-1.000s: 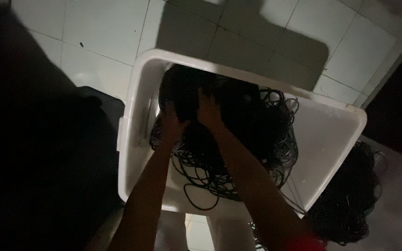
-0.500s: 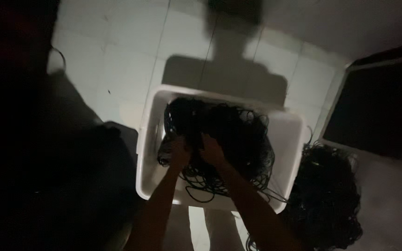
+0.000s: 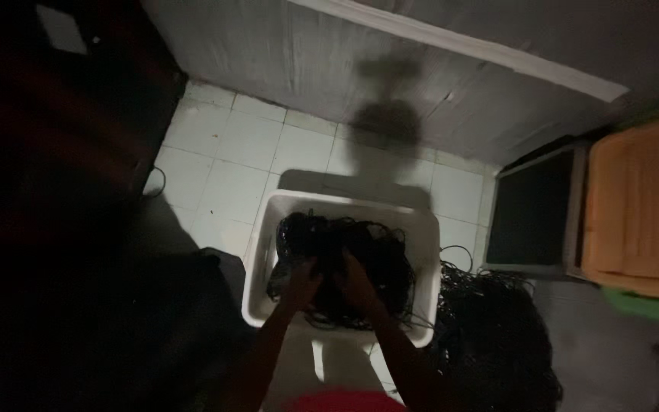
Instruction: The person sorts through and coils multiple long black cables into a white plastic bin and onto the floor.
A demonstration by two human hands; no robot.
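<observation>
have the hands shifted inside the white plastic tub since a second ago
No. Left hand and right hand stay buried in the black cord tangle near the tub's middle; only the camera pulled back.

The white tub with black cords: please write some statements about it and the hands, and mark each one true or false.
1. Both hands, left hand and right hand, are in the tangle of black cords. True.
2. The white tub is round. False: it is rectangular.
3. A second pile of black cords lies outside the tub, on its right. True.
4. The floor is covered with carpet. False: it has pale tiles.
5. The tub holds red cloth. False: it holds black cords.
</observation>
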